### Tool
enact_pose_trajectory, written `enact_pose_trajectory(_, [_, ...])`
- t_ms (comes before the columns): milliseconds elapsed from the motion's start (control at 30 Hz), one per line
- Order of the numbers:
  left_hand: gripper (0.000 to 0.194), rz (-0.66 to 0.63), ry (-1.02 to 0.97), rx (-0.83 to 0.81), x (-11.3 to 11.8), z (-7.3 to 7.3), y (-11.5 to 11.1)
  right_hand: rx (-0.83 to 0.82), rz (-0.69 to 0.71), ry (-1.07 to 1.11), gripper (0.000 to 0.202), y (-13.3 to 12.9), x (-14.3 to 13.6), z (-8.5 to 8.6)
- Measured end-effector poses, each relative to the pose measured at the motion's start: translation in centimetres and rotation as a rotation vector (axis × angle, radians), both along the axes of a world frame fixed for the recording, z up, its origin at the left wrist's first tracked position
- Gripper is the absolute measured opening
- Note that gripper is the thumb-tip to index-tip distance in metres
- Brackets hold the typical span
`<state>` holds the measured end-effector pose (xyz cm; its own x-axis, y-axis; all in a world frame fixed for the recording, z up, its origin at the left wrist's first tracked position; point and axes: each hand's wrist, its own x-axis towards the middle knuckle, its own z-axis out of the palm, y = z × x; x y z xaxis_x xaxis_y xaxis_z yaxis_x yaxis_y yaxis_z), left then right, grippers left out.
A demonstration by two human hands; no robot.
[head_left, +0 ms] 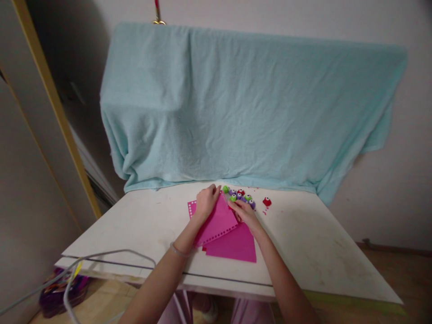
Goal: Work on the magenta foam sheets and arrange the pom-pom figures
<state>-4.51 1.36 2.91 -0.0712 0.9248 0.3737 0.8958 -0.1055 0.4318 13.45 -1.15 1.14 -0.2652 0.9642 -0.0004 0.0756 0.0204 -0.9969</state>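
Soft pink trousers (253,311) show at the bottom centre, below the straight edge of a smooth, faintly stained white board (303,245). A rounded grey cable (111,253) loops across the lower left. In the lower middle, a flat, square-cornered magenta sheet (232,248) lies on the board. Over it, in the centre, tilts a thin pink sheet (218,221), its lower edge punched with round holes. The left hand (205,202) has its fingers drawn together at this sheet's top corner; the right hand (245,213) pinches its right edge. Just beyond, rounded eyeball-like pieces (239,196) cluster in green, purple and red; a red one (267,201) sits apart to the right. Behind, a wrinkled, matte pale-blue cloth (256,112) hangs across the upper frame before a plain wall (270,18).
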Motion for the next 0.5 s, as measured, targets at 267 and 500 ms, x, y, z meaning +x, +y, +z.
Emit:
enact_pose_trajectory(267, [0.046, 0.030, -0.018, 0.100, -0.20, 0.65, -0.38, 0.005, 0.052, 0.023, 0.036, -0.37, -0.03, 0.37])
enact_pose_trajectory(500, [0.043, -0.019, -0.023, 0.178, -0.05, 1.06, -0.77, 0.018, 0.029, -0.002, 0.039, -0.34, -0.02, 0.14])
